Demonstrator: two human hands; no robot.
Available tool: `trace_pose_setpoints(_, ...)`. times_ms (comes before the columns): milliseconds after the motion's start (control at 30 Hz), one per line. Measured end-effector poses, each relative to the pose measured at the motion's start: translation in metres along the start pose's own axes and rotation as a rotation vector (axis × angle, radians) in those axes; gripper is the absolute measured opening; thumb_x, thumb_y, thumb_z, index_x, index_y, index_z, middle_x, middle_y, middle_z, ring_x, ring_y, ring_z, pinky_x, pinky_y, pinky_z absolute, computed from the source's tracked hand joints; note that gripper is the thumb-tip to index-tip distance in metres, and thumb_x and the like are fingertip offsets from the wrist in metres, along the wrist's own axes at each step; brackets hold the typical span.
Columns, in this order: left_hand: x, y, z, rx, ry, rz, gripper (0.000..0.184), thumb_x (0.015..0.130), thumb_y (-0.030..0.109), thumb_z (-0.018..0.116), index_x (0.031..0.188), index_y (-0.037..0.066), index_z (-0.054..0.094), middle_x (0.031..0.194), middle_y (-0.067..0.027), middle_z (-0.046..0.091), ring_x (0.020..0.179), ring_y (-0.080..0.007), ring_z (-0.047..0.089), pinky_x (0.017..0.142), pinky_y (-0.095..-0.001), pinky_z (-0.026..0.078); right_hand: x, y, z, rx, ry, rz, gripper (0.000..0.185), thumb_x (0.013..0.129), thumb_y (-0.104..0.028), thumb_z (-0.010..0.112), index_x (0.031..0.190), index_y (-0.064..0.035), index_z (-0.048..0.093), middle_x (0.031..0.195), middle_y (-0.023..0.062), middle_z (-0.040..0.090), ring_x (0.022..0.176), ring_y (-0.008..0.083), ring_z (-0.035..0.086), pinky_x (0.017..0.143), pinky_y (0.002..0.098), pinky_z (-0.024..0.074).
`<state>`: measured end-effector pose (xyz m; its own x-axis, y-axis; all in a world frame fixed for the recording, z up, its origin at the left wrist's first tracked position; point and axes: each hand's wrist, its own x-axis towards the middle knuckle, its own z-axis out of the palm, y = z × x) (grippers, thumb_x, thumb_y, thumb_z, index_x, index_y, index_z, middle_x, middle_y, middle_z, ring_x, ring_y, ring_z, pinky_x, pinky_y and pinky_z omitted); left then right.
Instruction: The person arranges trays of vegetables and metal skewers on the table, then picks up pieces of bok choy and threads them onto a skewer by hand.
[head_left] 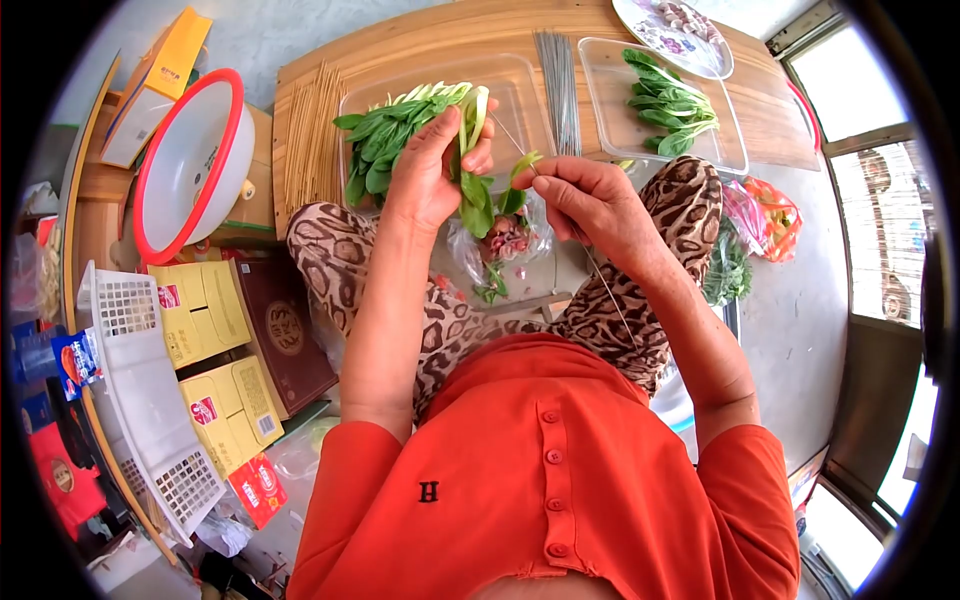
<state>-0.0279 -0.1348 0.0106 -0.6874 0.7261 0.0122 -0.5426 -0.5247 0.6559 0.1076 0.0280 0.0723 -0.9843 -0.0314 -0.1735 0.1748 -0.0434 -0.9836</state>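
Head view, left to right: a basin [200,140] with a red rim stands beside the bench [450,30], where a spread of bamboo skewers [312,140] lies just left of a clear tray [510,80] piled with leafy greens [385,145]. In front of that tray, the left hand [430,165] grips a pale-stemmed green [474,125] between thumb and fingers, its leaves hanging down. The right hand [590,200] has its fingers closed on a thin metal skewer [611,298], which slants from near the left fingers down over the lap; a small leaf shows at the right fingertips. Whether the skewer pierces the held stem, I cannot tell.

For clean threading, I would brace the stem close to where the metal enters, keep the left fingertips out of its line, and push slowly with a slight twist through the firm part, since thin leaf would likely tear. The long free end wants watching near the leg.

Further right lie a bundle of metal skewers [557,95] and a second tray [605,80] holding more greens [672,105].
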Motion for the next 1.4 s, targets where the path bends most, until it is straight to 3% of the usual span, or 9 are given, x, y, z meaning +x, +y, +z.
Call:
trace_pose_setpoints(567,-0.006,-0.001,0.001,0.030,0.000,0.013,0.047,0.090,0.035,0.063,0.115,-0.004,0.059,0.085,-0.0049,0.064,0.058,-0.0091,0.044,0.060,-0.0252,0.036,-0.004,-0.003,0.003,0.005,-0.029,0.011,0.024,0.098,-0.014,0.049,0.104,0.0050,0.063,0.058,-0.0021,0.047,0.050,0.0043,0.041,0.048,0.0211,0.0357)
trace_pose_setpoints(933,-0.010,0.010,-0.005,0.154,-0.023,-0.008,0.034,0.085,0.027,0.069,0.105,-0.001,0.067,0.086,-0.0071,0.066,0.058,-0.0088,0.043,0.056,-0.0222,0.036,-0.010,-0.008,0.000,-0.071,-0.033,0.038,0.022,0.097,-0.014,0.051,0.099,0.0020,0.065,0.059,-0.0035,0.049,0.052,0.0031,0.042,0.049,0.0201,0.0348)
trace_pose_setpoints(1000,-0.011,0.011,-0.005,0.146,-0.021,-0.023,0.033,0.085,0.026,0.070,0.105,-0.001,0.067,0.086,-0.0072,0.066,0.058,-0.0087,0.043,0.055,-0.0214,0.036,-0.011,-0.006,0.000,-0.106,-0.024,0.019,0.023,0.096,-0.019,0.052,0.103,-0.0028,0.067,0.055,-0.0066,0.045,0.048,0.0006,0.037,0.044,0.0179,0.0243)
trace_pose_setpoints(1133,-0.012,0.012,-0.005,0.129,-0.021,-0.043,0.031,0.084,0.023,0.071,0.103,-0.001,0.068,0.085,-0.0074,0.066,0.059,-0.0086,0.042,0.054,-0.0200,0.036,-0.012,-0.008,0.000,-0.112,-0.037,0.016,0.023,0.096,-0.019,0.052,0.102,-0.0026,0.067,0.055,-0.0067,0.045,0.048,0.0005,0.036,0.044,0.0180,0.0247)
trace_pose_setpoints(1200,-0.013,0.013,-0.005,0.142,-0.026,-0.041,0.030,0.084,0.022,0.071,0.104,-0.001,0.068,0.085,-0.0074,0.066,0.059,-0.0086,0.041,0.055,-0.0200,0.036,-0.014,-0.014,0.000,-0.084,-0.048,0.044,0.022,0.096,-0.014,0.052,0.097,0.0033,0.065,0.058,-0.0030,0.048,0.052,0.0039,0.041,0.049,0.0205,0.0342)
trace_pose_setpoints(1400,-0.015,0.015,-0.004,0.192,-0.028,-0.035,0.028,0.085,0.020,0.070,0.104,0.000,0.069,0.083,-0.0070,0.066,0.058,-0.0085,0.041,0.055,-0.0200,0.036,-0.015,-0.013,0.000,-0.069,-0.051,0.059,0.022,0.096,-0.014,0.052,0.097,0.0035,0.065,0.058,-0.0030,0.048,0.051,0.0041,0.041,0.049,0.0210,0.0343)
